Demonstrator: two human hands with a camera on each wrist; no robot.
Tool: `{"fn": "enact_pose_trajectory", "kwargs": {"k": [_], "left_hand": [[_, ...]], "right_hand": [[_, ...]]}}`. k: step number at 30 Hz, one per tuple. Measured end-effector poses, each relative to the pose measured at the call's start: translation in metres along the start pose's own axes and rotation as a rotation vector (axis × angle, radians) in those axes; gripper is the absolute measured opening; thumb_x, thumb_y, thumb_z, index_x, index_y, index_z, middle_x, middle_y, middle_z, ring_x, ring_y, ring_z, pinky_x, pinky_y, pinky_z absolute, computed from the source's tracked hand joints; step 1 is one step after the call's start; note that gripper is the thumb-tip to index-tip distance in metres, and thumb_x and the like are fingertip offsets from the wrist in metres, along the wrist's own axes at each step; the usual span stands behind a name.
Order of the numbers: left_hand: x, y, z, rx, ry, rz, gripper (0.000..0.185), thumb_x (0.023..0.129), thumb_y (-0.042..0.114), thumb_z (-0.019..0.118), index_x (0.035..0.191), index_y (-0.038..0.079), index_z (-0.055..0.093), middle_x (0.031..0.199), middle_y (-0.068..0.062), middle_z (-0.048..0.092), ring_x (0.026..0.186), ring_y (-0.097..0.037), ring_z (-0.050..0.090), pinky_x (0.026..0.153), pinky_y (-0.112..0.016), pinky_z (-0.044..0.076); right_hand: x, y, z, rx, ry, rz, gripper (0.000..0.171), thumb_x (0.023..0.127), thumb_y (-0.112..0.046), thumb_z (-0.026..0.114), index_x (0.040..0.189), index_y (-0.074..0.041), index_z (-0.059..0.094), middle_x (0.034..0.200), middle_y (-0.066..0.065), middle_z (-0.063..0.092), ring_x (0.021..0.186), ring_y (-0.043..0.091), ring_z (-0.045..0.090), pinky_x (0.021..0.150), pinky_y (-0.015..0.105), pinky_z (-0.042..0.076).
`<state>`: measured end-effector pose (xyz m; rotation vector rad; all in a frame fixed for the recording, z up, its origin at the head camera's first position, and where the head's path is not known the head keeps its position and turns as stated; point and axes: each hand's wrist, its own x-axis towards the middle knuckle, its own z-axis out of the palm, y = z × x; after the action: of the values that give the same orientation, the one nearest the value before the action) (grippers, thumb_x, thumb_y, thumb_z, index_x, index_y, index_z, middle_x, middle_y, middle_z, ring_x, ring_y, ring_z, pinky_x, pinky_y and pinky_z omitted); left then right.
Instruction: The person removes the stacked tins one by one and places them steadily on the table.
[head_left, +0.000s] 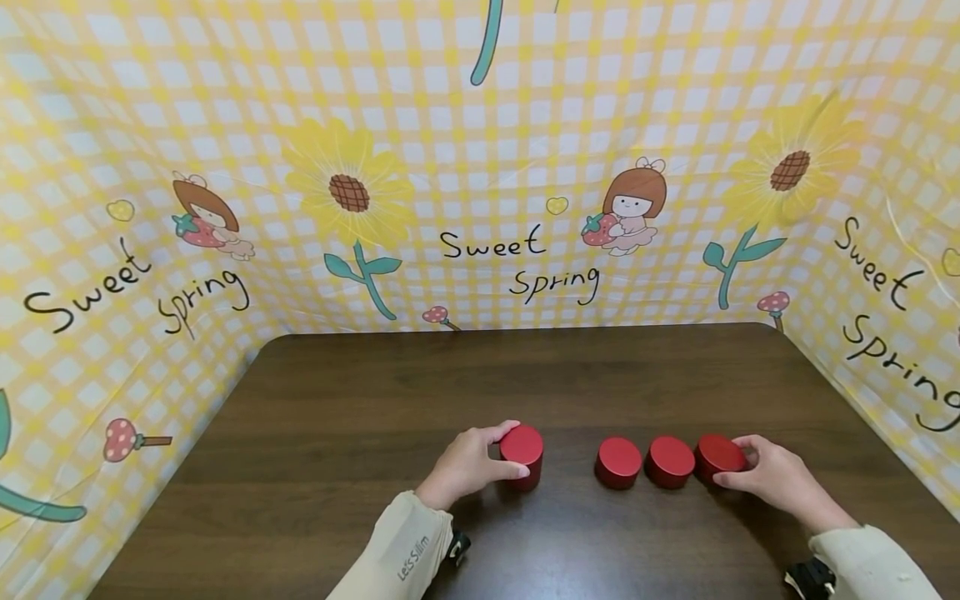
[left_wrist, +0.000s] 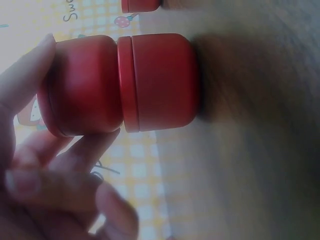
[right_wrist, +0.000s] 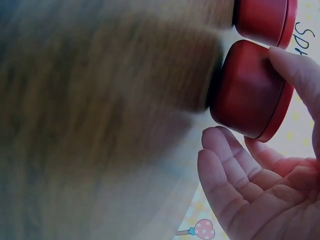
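Head view: "Let's Slim" sleeve, hands clasping stacked red tins and rightmost tin.

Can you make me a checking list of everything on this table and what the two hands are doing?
Surface: dark brown wooden table, bare where visible.
Job's things: two red tins stacked at the left; three single red tins in a row at the right, middle-left tin, middle tin, rightmost tin.
Clutter: nothing seen.
Hands: left hand grips the stack's top tin; right hand holds the rightmost tin with its fingertips.
Cables: nothing seen.
Surroundings: yellow checked cloth with sunflowers and "Sweet Spring" on three sides.
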<state>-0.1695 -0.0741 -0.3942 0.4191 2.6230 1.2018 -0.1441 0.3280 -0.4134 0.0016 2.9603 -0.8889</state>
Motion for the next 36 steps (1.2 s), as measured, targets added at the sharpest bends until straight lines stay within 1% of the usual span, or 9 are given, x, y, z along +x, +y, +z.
{"fn": "enact_pose_trajectory", "kwargs": {"k": [4, 10, 17, 20, 22, 25, 29, 32, 36], "left_hand": [[0.000, 0.000, 0.000, -0.006, 0.000, 0.008, 0.066, 0.076, 0.026, 0.081, 0.135, 0.008, 0.056, 0.127, -0.016, 0.060, 0.094, -0.024, 0.054, 0.073, -0.035, 0.041], [0.001, 0.000, 0.001, -0.009, -0.007, 0.001, 0.066, 0.076, 0.025, 0.081, 0.135, 0.009, 0.056, 0.125, -0.015, 0.061, 0.088, -0.023, 0.052, 0.072, -0.034, 0.040], [-0.002, 0.002, 0.003, 0.022, -0.007, 0.006, 0.065, 0.077, 0.026, 0.081, 0.134, 0.009, 0.057, 0.126, -0.013, 0.061, 0.101, -0.023, 0.056, 0.076, -0.036, 0.043], [-0.002, 0.004, 0.002, 0.057, -0.003, 0.003, 0.065, 0.077, 0.028, 0.080, 0.135, 0.009, 0.056, 0.124, -0.013, 0.062, 0.095, -0.021, 0.056, 0.073, -0.035, 0.043], [-0.002, 0.005, 0.002, 0.083, 0.003, 0.001, 0.066, 0.077, 0.029, 0.080, 0.135, 0.009, 0.056, 0.120, -0.013, 0.064, 0.089, -0.021, 0.055, 0.069, -0.034, 0.042], [-0.001, 0.006, 0.002, 0.113, 0.019, -0.001, 0.066, 0.075, 0.030, 0.081, 0.133, 0.010, 0.058, 0.117, -0.011, 0.065, 0.088, -0.020, 0.055, 0.067, -0.034, 0.043], [-0.001, 0.006, 0.002, 0.126, 0.037, -0.001, 0.066, 0.073, 0.033, 0.082, 0.131, 0.012, 0.060, 0.118, -0.009, 0.064, 0.096, -0.023, 0.058, 0.070, -0.037, 0.046], [-0.001, 0.006, 0.003, 0.131, 0.046, 0.008, 0.067, 0.072, 0.032, 0.083, 0.131, 0.010, 0.059, 0.120, -0.010, 0.064, 0.099, -0.026, 0.059, 0.073, -0.040, 0.048], [-0.001, 0.006, 0.003, 0.139, 0.058, 0.009, 0.072, 0.070, 0.031, 0.085, 0.132, 0.008, 0.058, 0.122, -0.011, 0.063, 0.104, -0.028, 0.059, 0.075, -0.044, 0.049]], "right_hand": [[0.000, 0.000, 0.001, 0.004, -0.003, 0.009, 0.064, 0.073, -0.026, 0.081, 0.110, 0.016, 0.051, 0.083, 0.011, 0.067, 0.075, 0.023, 0.060, 0.066, 0.037, 0.045], [-0.001, 0.001, 0.002, -0.003, -0.010, 0.008, 0.065, 0.072, -0.025, 0.081, 0.111, 0.016, 0.050, 0.081, 0.007, 0.066, 0.072, 0.019, 0.059, 0.065, 0.036, 0.044], [-0.003, 0.001, -0.002, -0.021, -0.062, 0.024, 0.070, 0.074, -0.028, 0.080, 0.117, 0.017, 0.047, 0.083, 0.008, 0.066, 0.076, 0.023, 0.061, 0.067, 0.040, 0.047], [-0.003, 0.000, -0.010, -0.020, -0.075, 0.024, 0.074, 0.077, -0.031, 0.078, 0.121, 0.018, 0.044, 0.083, 0.009, 0.066, 0.076, 0.025, 0.062, 0.066, 0.042, 0.048], [-0.003, -0.001, -0.017, -0.022, -0.072, 0.022, 0.075, 0.079, -0.032, 0.077, 0.124, 0.018, 0.043, 0.084, 0.009, 0.065, 0.076, 0.026, 0.062, 0.065, 0.041, 0.048], [-0.005, -0.003, -0.026, -0.026, -0.060, 0.010, 0.075, 0.081, -0.034, 0.075, 0.126, 0.017, 0.042, 0.086, 0.009, 0.065, 0.079, 0.028, 0.062, 0.066, 0.041, 0.048], [-0.008, -0.009, -0.034, -0.037, -0.035, -0.005, 0.077, 0.082, -0.036, 0.074, 0.128, 0.016, 0.041, 0.089, 0.011, 0.065, 0.084, 0.032, 0.062, 0.070, 0.046, 0.048], [-0.010, -0.016, -0.038, -0.045, -0.011, -0.018, 0.077, 0.083, -0.037, 0.073, 0.130, 0.014, 0.040, 0.092, 0.015, 0.065, 0.088, 0.036, 0.061, 0.072, 0.050, 0.047], [-0.012, -0.026, -0.040, -0.041, 0.022, -0.042, 0.076, 0.084, -0.037, 0.072, 0.131, 0.012, 0.040, 0.096, 0.020, 0.065, 0.092, 0.040, 0.060, 0.074, 0.052, 0.046]]}}
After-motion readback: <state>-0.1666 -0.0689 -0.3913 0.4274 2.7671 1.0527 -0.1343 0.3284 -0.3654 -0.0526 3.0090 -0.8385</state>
